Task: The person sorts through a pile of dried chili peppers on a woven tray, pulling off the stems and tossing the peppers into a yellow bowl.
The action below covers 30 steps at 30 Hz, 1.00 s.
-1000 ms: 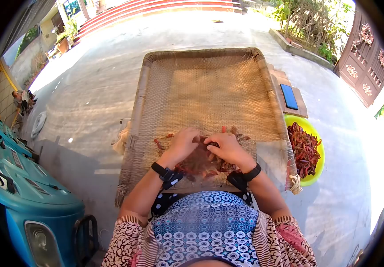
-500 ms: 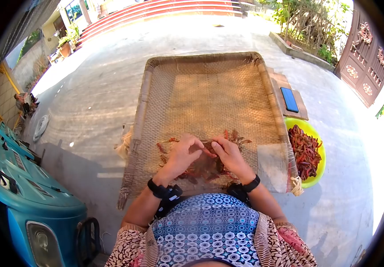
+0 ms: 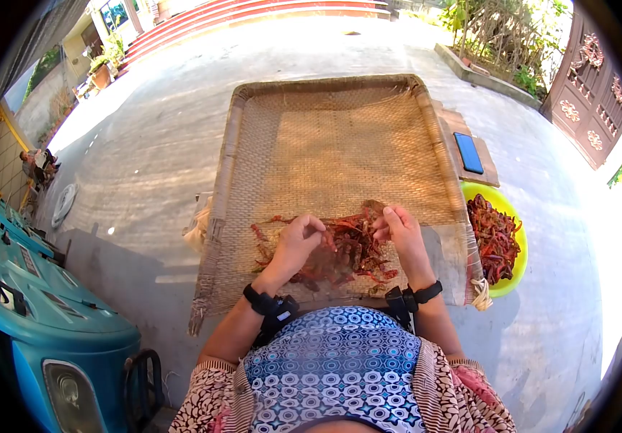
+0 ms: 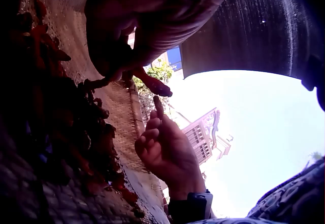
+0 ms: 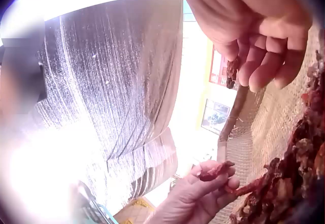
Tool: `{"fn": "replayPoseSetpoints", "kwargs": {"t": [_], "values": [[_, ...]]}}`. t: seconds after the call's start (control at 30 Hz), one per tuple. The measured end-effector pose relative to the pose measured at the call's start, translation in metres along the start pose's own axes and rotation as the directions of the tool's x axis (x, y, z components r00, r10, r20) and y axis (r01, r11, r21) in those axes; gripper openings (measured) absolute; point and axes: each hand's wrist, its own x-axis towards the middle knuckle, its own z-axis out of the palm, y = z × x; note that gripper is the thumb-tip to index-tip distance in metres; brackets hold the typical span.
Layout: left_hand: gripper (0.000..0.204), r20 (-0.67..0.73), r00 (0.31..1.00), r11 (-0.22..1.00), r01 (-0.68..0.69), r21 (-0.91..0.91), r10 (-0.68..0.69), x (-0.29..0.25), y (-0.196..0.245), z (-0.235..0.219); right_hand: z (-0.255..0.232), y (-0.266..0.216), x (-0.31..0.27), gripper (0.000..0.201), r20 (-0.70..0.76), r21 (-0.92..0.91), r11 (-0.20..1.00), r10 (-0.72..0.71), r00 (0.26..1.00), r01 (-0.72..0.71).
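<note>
Dried red chili peppers [image 3: 350,249] lie in a loose pile at the near end of a large woven bamboo tray [image 3: 332,151]. Over the pile's left side, my left hand [image 3: 296,249] pinches a red chili pepper [image 4: 152,84] with its tip sticking out past the fingers. My right hand [image 3: 406,242] is apart from it, above the pile's right edge. Between that thumb and forefinger is a small, dark, shrivelled chili pepper [image 5: 231,73], its other fingers loosely bent. Both hands wear black wrist straps.
A yellow-green basin [image 3: 520,265] full of red chilies [image 3: 493,242] stands right of the tray. Behind it a blue phone [image 3: 468,153] lies on cardboard [image 3: 490,175]. A teal vehicle [image 3: 58,296] is at the left, with a seated person [image 3: 39,167] farther off.
My hands were together over the pile, with a red chili between them half a second ago. The right hand has since moved right, uncovering more of the pile; the left has stayed about there.
</note>
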Motion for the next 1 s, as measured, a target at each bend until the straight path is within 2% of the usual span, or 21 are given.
{"fn": "replayPoseSetpoints", "kwargs": {"t": [0.03, 0.07, 0.13, 0.17, 0.23, 0.33, 0.4, 0.5, 0.6, 0.7, 0.8, 0.9, 0.97, 1.0], "values": [[0.011, -0.009, 1.0, 1.0, 0.0, -0.024, 0.0, 0.0, -0.001, 0.0, -0.012, -0.005, 0.0, 0.027, -0.082, 0.028, 1.0, 0.001, 0.997, 0.002], [0.01, -0.017, 1.0, 0.999, 0.0, -0.05, -0.001, 0.0, -0.002, 0.001, -0.023, -0.01, 0.0, 0.027, -0.171, 0.174, 0.983, -0.027, 0.985, 0.057], [0.01, -0.029, 1.0, 1.0, 0.006, -0.029, -0.007, 0.0, -0.001, 0.003, -0.045, -0.019, -0.001, 0.028, -0.352, 0.43, 0.88, -0.042, 0.935, 0.202], [0.011, -0.034, 0.999, 1.0, 0.008, -0.018, -0.008, -0.001, 0.001, 0.003, -0.052, -0.025, -0.005, 0.028, -0.411, 0.545, 0.801, 0.0, 0.912, 0.246], [0.01, -0.046, 0.999, 0.998, 0.001, 0.069, 0.002, -0.003, 0.009, 0.009, -0.064, -0.022, -0.01, 0.029, -0.448, 0.497, 0.837, 0.02, 0.894, 0.23], [0.009, -0.049, 0.998, 0.977, -0.034, 0.209, 0.045, -0.003, 0.01, 0.015, -0.04, -0.004, -0.014, 0.032, -0.262, 0.128, 0.987, -0.059, 0.963, 0.095], [0.009, -0.031, 0.995, 0.961, -0.081, 0.264, 0.093, -0.004, 0.007, 0.02, -0.018, -0.005, -0.019, 0.034, 0.039, -0.195, 0.98, -0.018, 0.999, 0.026], [0.009, 0.015, 0.987, 0.948, -0.158, 0.277, 0.16, -0.004, 0.001, 0.022, 0.013, -0.001, -0.023, 0.036, 0.176, -0.56, 0.818, -0.034, 0.984, 0.129], [0.011, 0.044, 0.983, 0.943, -0.185, 0.278, 0.179, -0.006, 0.001, 0.022, 0.021, 0.0, -0.024, 0.038, 0.345, -0.741, 0.529, -0.229, 0.91, 0.414], [0.015, 0.053, 0.982, 0.941, -0.188, 0.283, 0.18, -0.007, 0.002, 0.022, 0.019, 0.001, -0.027, 0.038, 0.289, -0.705, 0.619, -0.197, 0.937, 0.347], [0.019, 0.066, 0.985, 0.948, -0.17, 0.269, 0.158, -0.006, -0.004, 0.023, 0.005, 0.009, -0.021, 0.035, 0.122, -0.458, 0.887, -0.007, 0.992, 0.062], [0.02, 0.069, 0.986, 0.937, -0.166, 0.306, 0.152, -0.004, -0.008, 0.021, -0.016, 0.002, -0.016, 0.032, 0.008, -0.224, 0.974, 0.02, 1.0, -0.018], [0.019, 0.03, 0.991, 0.945, -0.131, 0.301, 0.128, -0.004, -0.008, 0.019, -0.035, -0.009, -0.014, 0.033, -0.113, -0.129, 0.992, -0.007, 0.994, -0.007], [0.018, 0.02, 0.988, 0.92, -0.149, 0.362, 0.152, -0.004, -0.008, 0.017, -0.045, -0.017, -0.014, 0.033, -0.182, -0.058, 0.998, 0.002, 0.983, -0.013]]}}
